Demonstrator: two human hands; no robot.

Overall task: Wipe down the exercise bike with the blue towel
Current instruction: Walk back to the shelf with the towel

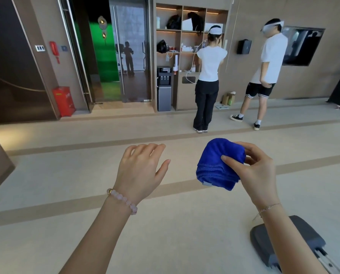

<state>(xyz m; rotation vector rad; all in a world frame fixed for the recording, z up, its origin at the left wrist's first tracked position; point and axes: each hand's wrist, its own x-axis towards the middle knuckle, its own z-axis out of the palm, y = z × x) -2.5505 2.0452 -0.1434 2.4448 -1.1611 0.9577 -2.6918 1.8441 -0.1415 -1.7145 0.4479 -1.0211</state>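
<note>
A folded blue towel [217, 167] is held in the air at centre right. My right hand [254, 171] grips it, thumb on the near face and fingers wrapped round the far side. My left hand [140, 169] hovers to the left of the towel, palm down, fingers spread and relaxed, holding nothing. At the bottom right corner a grey padded part of an exercise machine [287, 240] rests on the floor, partly hidden behind my right forearm; the rest of the machine is out of frame.
Two people [209, 76] [268, 62] in white shirts stand with their backs turned by a wooden shelf unit [178, 56] at the far wall. A glass door [129, 52] and a red box [63, 100] are at the left. Beige floor stretches ahead.
</note>
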